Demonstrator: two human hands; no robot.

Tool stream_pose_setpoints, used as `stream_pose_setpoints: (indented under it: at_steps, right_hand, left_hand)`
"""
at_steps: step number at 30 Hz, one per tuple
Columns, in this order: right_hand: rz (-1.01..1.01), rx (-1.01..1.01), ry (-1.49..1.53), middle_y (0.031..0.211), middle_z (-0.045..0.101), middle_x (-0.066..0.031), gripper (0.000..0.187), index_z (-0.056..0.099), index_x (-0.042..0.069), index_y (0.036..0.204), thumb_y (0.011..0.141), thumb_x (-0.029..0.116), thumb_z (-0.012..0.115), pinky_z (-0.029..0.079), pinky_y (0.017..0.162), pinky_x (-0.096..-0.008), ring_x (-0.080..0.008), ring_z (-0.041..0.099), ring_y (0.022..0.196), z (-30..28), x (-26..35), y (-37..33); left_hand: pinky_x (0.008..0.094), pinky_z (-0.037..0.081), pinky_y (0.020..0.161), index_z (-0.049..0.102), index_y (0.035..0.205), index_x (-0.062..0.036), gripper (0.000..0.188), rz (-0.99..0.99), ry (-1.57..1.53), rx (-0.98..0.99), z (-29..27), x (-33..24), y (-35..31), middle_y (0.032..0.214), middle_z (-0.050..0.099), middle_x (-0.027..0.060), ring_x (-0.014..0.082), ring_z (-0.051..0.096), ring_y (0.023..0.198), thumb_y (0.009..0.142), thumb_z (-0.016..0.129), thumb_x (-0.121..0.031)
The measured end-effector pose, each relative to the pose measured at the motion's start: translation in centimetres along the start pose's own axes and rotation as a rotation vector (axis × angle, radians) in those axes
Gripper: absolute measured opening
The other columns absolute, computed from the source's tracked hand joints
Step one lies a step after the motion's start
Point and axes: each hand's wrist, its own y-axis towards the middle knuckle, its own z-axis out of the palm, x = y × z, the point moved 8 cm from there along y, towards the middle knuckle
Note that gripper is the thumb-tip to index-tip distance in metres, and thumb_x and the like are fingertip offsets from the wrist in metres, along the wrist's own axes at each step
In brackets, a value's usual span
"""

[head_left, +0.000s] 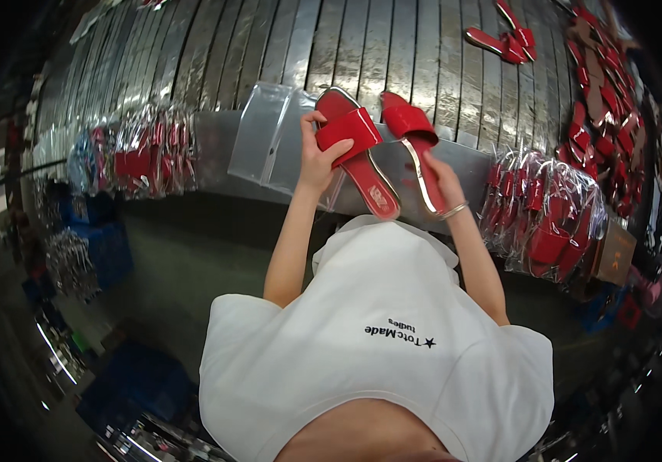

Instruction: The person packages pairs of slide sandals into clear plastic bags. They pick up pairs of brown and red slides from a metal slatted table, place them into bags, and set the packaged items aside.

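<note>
A red slide sandal (352, 137) with a wide glossy strap and shiny edge is in my left hand (318, 158), fingers closed about the strap and sole. To its right, my right hand (445, 185) grips the matching red slide sandal (409, 123) along the side of its sole, tilted so its edge shows. The two sandals are held apart, toes pointing away from me. A clear plastic bag (258, 138) lies flat beside my left hand at the table's near edge, partly under the left sandal.
A slatted metal table (269, 46) spans the far side. Bagged red sandals (154, 154) hang over its left edge, with more bagged sandals (546, 215) at the right. A loose red pair (504, 45) lies far right, near a heap of red sandals (608, 115). A cardboard box (616, 250) stands at right.
</note>
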Motion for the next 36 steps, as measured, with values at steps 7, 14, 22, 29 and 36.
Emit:
stream_pose_setpoints:
  at_steps: [7, 14, 22, 29, 36]
  right_hand:
    - [-0.299, -0.044, -0.818, 0.091, 0.061, -0.0069, 0.053, 0.052, -0.003, 0.107, 0.075, 0.032, 0.074, 0.048, 0.070, -0.0256, -0.0108, 0.058, 0.077, 4.5, 1.2, 2.4]
    - [0.016, -0.030, -1.621, 0.098, 0.064, -0.0164, 0.067, 0.055, 0.001, 0.112, 0.069, 0.049, 0.072, 0.049, 0.076, -0.0345, -0.0245, 0.063, 0.088, -1.5, -2.1, 4.3]
    - [-0.124, 0.408, -1.341, 0.100, 0.063, -0.0216, 0.066, 0.058, 0.002, 0.109, 0.070, 0.055, 0.065, 0.047, 0.080, -0.0392, -0.0341, 0.062, 0.092, 6.5, -6.6, 2.9]
    - [-0.905, 0.179, -1.322, 0.093, 0.066, -0.0135, 0.049, 0.061, 0.005, 0.110, 0.076, 0.041, 0.064, 0.047, 0.083, -0.0364, -0.0259, 0.063, 0.087, 7.6, -2.0, 4.9]
    - [-0.711, -0.260, -0.639, 0.077, 0.065, -0.0068, 0.040, 0.063, -0.002, 0.088, 0.075, 0.033, 0.074, 0.046, 0.058, -0.0243, -0.0081, 0.057, 0.067, 8.0, 8.7, -1.9]
  left_hand:
    - [0.0277, 0.044, 0.078, 0.035, 0.112, -0.0091, 0.035, 0.016, -0.126, -0.228, -3.5, 5.7, 0.7, 0.109, 0.048, 0.0125, 0.0146, 0.048, 0.100, 0.086, 0.058, -0.007]
    - [0.0414, 0.044, 0.079, 0.051, 0.099, -0.0043, 0.017, 0.550, 1.392, -0.147, -10.2, 5.3, 0.5, 0.101, 0.061, 0.0154, 0.0374, 0.058, 0.091, 0.091, 0.050, -0.020]
    - [0.0405, 0.046, 0.073, 0.052, 0.096, 0.0000, 0.013, 0.590, 1.156, 0.079, -5.6, -3.3, -1.1, 0.088, 0.061, 0.0151, 0.0328, 0.059, 0.083, 0.089, 0.047, -0.010]
    - [0.0375, 0.041, 0.091, 0.058, 0.105, -0.0043, 0.021, 0.622, 1.144, 0.582, 7.7, -1.5, -4.8, 0.111, 0.057, 0.0139, 0.0276, 0.056, 0.101, 0.086, 0.051, -0.008]
    - [0.0372, 0.037, 0.098, 0.025, 0.134, 0.0017, 0.083, 0.226, 0.885, 0.051, 3.8, 2.2, -3.4, 0.132, 0.040, 0.0219, 0.0271, 0.050, 0.115, 0.069, 0.074, -0.014]
